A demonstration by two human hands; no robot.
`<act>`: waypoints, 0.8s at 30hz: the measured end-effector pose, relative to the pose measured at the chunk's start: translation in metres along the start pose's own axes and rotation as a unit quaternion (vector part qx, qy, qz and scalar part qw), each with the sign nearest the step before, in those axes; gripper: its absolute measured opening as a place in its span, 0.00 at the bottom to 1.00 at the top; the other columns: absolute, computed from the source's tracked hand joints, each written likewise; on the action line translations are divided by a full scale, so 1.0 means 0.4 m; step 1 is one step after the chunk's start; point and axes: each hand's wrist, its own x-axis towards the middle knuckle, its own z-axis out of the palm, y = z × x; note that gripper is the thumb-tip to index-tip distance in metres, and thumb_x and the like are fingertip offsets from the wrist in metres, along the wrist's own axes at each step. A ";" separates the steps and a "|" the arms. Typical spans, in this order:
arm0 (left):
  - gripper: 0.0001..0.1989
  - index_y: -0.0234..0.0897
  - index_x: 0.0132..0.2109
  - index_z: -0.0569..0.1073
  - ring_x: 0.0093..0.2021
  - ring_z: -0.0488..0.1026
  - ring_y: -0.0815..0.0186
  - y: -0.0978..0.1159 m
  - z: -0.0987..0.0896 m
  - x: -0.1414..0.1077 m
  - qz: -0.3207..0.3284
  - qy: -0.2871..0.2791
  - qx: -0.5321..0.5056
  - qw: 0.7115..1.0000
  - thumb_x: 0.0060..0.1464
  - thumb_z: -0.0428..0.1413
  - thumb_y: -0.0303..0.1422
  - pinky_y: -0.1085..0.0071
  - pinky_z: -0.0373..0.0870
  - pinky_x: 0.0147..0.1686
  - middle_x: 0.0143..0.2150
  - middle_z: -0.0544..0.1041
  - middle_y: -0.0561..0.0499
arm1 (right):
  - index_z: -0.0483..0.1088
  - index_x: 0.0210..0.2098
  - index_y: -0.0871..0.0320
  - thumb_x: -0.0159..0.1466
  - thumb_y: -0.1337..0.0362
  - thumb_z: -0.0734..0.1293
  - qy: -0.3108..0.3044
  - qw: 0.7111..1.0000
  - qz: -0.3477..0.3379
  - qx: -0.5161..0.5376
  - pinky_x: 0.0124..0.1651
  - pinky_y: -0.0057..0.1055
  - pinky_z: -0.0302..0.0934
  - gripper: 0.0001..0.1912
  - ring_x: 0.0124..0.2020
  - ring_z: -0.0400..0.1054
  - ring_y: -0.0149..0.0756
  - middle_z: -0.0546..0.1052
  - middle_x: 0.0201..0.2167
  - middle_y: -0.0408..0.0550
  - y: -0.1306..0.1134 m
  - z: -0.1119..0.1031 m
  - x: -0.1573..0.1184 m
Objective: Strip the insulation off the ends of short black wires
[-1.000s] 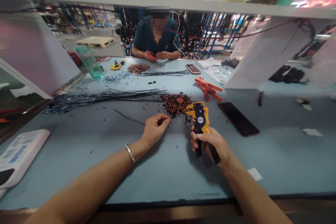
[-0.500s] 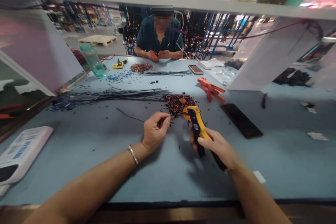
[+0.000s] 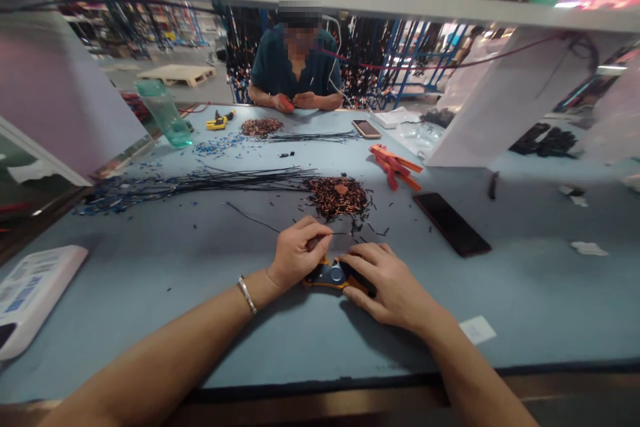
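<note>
My left hand [image 3: 300, 248] is closed in a pinch on a thin black wire [image 3: 253, 217]. The wire's long tail runs out to the left, and a short end sticks out to the right of the fingertips. My right hand [image 3: 387, 280] grips the handles of a yellow and black wire stripper [image 3: 327, 273], thumb on the near side and fingers over the far side. The tool lies flat, low at the table, its head pointing left beneath my left hand. Just beyond sits a heap of short black and copper-coloured offcuts [image 3: 340, 197].
A bundle of black wires [image 3: 225, 180] lies left of the heap. Orange-red pliers [image 3: 395, 165] and a dark phone [image 3: 453, 223] lie to the right. A white device [image 3: 40, 300] stands at left, a green bottle [image 3: 165, 113] farther back. Opposite sits a co-worker [image 3: 295, 73].
The wire stripper has come down and left, turning from upright to flat, with my right hand on it. My left hand still pinches the wire, slightly lower. The view has shifted a little.
</note>
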 end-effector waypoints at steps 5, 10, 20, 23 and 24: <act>0.07 0.35 0.34 0.77 0.23 0.66 0.74 0.011 -0.001 -0.005 0.060 -0.014 0.023 0.998 0.56 0.54 0.28 0.79 0.64 0.25 0.29 0.74 0.51 | 0.69 0.31 0.55 0.65 0.67 0.61 0.230 0.970 0.082 -0.006 0.42 0.38 0.60 0.07 0.34 0.70 0.40 0.76 0.29 0.48 0.010 -0.012 0.003; 0.08 0.36 0.37 0.77 0.28 0.71 0.71 0.004 0.001 -0.014 0.127 -0.029 0.060 0.990 0.57 0.53 0.29 0.77 0.67 0.30 0.31 0.75 0.49 | 0.73 0.38 0.56 0.64 0.67 0.62 0.247 0.967 0.049 -0.043 0.46 0.39 0.59 0.07 0.41 0.70 0.42 0.76 0.39 0.53 0.019 0.009 0.009; 0.10 0.39 0.35 0.77 0.24 0.70 0.72 0.009 0.007 -0.026 0.164 -0.034 0.155 0.973 0.59 0.51 0.31 0.78 0.63 0.27 0.25 0.75 0.52 | 0.72 0.29 0.56 0.62 0.71 0.63 0.216 0.971 0.051 -0.092 0.45 0.38 0.53 0.07 0.33 0.68 0.37 0.77 0.30 0.47 0.011 0.015 0.014; 0.12 0.39 0.33 0.77 0.21 0.68 0.73 0.015 0.009 -0.029 0.179 -0.026 0.183 0.966 0.60 0.50 0.32 0.77 0.60 0.24 0.21 0.73 0.53 | 0.72 0.29 0.56 0.62 0.71 0.63 0.209 0.970 0.058 -0.107 0.46 0.38 0.53 0.08 0.33 0.68 0.37 0.77 0.30 0.46 0.015 0.017 0.015; 0.12 0.39 0.33 0.77 0.20 0.67 0.73 0.017 0.009 -0.029 0.185 -0.024 0.187 0.965 0.60 0.50 0.32 0.77 0.59 0.23 0.21 0.73 0.53 | 0.72 0.29 0.56 0.61 0.70 0.63 0.209 0.970 0.061 -0.109 0.46 0.38 0.52 0.08 0.33 0.68 0.37 0.77 0.30 0.46 0.017 0.017 0.015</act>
